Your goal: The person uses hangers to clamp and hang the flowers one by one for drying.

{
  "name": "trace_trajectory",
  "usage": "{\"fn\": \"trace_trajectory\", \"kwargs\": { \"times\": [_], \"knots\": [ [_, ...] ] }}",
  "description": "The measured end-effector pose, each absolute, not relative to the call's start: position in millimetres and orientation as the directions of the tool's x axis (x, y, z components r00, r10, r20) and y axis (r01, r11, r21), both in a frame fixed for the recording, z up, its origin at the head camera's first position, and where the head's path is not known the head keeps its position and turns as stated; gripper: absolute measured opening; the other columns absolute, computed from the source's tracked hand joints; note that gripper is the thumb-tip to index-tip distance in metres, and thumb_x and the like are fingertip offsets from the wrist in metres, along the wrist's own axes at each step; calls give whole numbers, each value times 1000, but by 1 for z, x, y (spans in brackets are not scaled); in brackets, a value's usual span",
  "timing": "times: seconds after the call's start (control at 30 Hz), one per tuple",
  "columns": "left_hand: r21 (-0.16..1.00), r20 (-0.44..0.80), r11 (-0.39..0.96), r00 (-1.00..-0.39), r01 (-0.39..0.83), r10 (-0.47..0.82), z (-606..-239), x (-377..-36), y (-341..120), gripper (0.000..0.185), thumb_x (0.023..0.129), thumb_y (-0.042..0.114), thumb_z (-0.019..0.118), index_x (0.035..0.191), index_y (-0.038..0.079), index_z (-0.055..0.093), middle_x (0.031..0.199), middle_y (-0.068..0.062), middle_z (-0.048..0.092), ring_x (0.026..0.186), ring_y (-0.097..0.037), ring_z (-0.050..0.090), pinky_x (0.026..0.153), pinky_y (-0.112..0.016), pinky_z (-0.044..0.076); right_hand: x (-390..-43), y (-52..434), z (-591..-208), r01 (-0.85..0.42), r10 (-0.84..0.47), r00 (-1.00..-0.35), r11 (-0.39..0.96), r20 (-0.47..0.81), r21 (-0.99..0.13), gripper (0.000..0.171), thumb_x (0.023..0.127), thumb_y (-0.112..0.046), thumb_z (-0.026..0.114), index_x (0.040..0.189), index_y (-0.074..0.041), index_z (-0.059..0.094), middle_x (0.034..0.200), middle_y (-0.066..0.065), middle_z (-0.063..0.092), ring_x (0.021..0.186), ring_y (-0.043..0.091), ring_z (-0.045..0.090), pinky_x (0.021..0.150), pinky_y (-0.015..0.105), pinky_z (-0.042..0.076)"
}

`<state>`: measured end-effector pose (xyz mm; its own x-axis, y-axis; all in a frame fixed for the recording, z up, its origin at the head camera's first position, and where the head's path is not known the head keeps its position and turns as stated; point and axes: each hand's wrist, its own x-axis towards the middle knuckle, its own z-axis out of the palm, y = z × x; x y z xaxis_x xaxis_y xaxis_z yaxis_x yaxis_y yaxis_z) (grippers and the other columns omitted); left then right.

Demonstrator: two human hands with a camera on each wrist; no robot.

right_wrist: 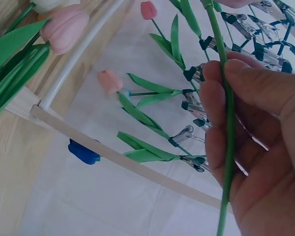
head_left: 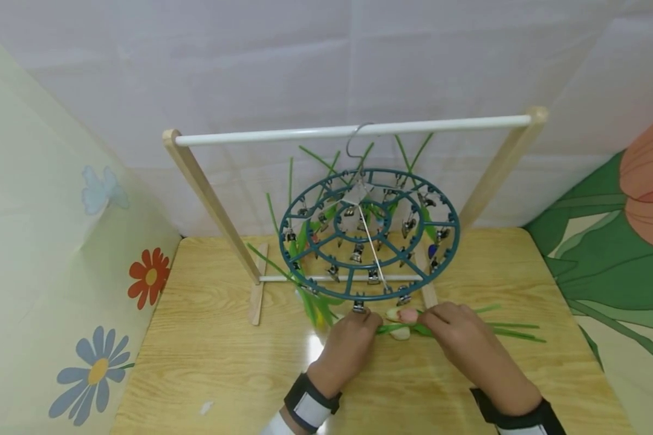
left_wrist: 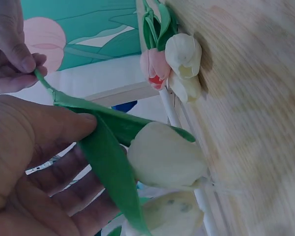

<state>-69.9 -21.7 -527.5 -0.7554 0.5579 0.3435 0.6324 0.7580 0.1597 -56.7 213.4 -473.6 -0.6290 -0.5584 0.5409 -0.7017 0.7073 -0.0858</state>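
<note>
In the head view, both hands work above the near part of a counter (head_left: 196, 353), just in front of a round hanger (head_left: 370, 297). The hanger hooks over the white bar of a wooden-posted rack (head_left: 305, 133) and carries metal clips (head_left: 357, 252); several tulips hang from it, green stems upward. The left hand (head_left: 355, 339) is near a clip on the hanger's front rim, and a green stem (head_left: 386, 329) spans the gap to the right hand (head_left: 459, 335). Loose tulips lie by the right hand, a pink bloom (head_left: 408, 315) among them, their stems running off to the right.

In the left wrist view, the left hand's grip pinches a white tulip (left_wrist: 164, 157) by its leafy stem, the thumb pressed over the green and the other fingers spread behind. The right hand pinches the far end of that stem. Beyond, one pink and two white blooms rest together on the counter.

In the right wrist view, the right hand's grip holds the stem between thumb and forefinger, other fingers loosely curled. Behind it show clipped tulips and a blue bloom (right_wrist: 83, 151) beside a rack post.
</note>
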Motion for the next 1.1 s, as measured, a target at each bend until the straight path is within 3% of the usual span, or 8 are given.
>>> {"fn": "trace_trajectory", "kwargs": {
  "times": [0.2, 0.33, 0.4, 0.47, 0.57, 0.67, 0.8, 1.1],
  "knots": [
    [197, 350, 744, -755, 638, 554, -528, -66, -22, 20, 85, 1, 71, 95, 15, 62, 84, 4, 68, 73, -11, 65, 52, -18, 50, -51, 210, -469, -695, -543, -648, 708, 535, -124, 60, 114, -35, 25, 94, -11, 76, 95, 3, 74, 85, 19, 68, 66, 38, 57],
    [190, 380, 731, -735, 656, 561, -532, -65, -25, 21, 83, 0, 71, 95, 14, 60, 85, 3, 68, 75, -12, 67, 56, -21, 54, -42, 210, -461, -748, -511, -653, 552, 559, -369, 35, 111, -31, 45, 103, -15, 76, 105, -1, 74, 96, 14, 68, 84, 22, 57],
    [205, 408, 728, -733, 654, 544, -534, -65, -27, 20, 82, 2, 72, 94, 14, 59, 85, 2, 67, 75, -13, 66, 58, -23, 55, -36, 213, -457, -757, -531, -650, 389, 543, -525, 15, 105, -16, 60, 108, -18, 75, 107, -3, 73, 98, 11, 69, 88, 15, 55],
    [227, 440, 726, -733, 649, 518, -536, -65, -30, 20, 81, 4, 72, 92, 14, 59, 84, 2, 66, 74, -13, 65, 59, -23, 55, -31, 217, -456, -725, -586, -633, 219, 506, -653, 27, 95, 2, 69, 113, -18, 73, 106, -3, 74, 95, 9, 70, 85, 13, 56],
    [274, 490, 701, -723, 658, 487, -536, -65, -35, 23, 76, 4, 75, 92, 14, 61, 86, 1, 66, 75, -12, 64, 62, -22, 56, -28, 225, -454, -618, -664, -649, 176, 370, -766, 45, 87, 14, 71, 115, -21, 71, 105, -8, 73, 87, 4, 68, 74, 15, 57],
    [323, 528, 665, -711, 674, 465, -533, -63, -39, 27, 72, 3, 78, 93, 13, 64, 90, 1, 67, 79, -11, 65, 68, -20, 57, -30, 230, -453, -538, -646, -728, 330, 231, -775, 36, 94, 6, 68, 114, -23, 72, 105, -11, 74, 88, -2, 66, 69, 17, 57],
    [450, 548, 574, -719, 684, 428, -529, -61, -46, 29, 72, 2, 77, 96, 10, 64, 94, 0, 69, 84, -12, 67, 74, -19, 58, -33, 223, -451, -495, -529, -825, 509, 197, -704, 31, 95, -1, 70, 113, -27, 73, 107, -12, 75, 95, 0, 69, 72, 19, 60],
    [667, 590, 311, -735, 677, 335, -541, -59, -59, 27, 77, -7, 69, 100, 6, 65, 93, -5, 72, 87, -15, 72, 82, -16, 61, -43, 183, -448, -580, -511, -791, 449, 337, -680, 52, 94, 3, 70, 141, -15, 61, 132, 4, 69, 98, 3, 69, 78, 18, 60]
  ]
}}
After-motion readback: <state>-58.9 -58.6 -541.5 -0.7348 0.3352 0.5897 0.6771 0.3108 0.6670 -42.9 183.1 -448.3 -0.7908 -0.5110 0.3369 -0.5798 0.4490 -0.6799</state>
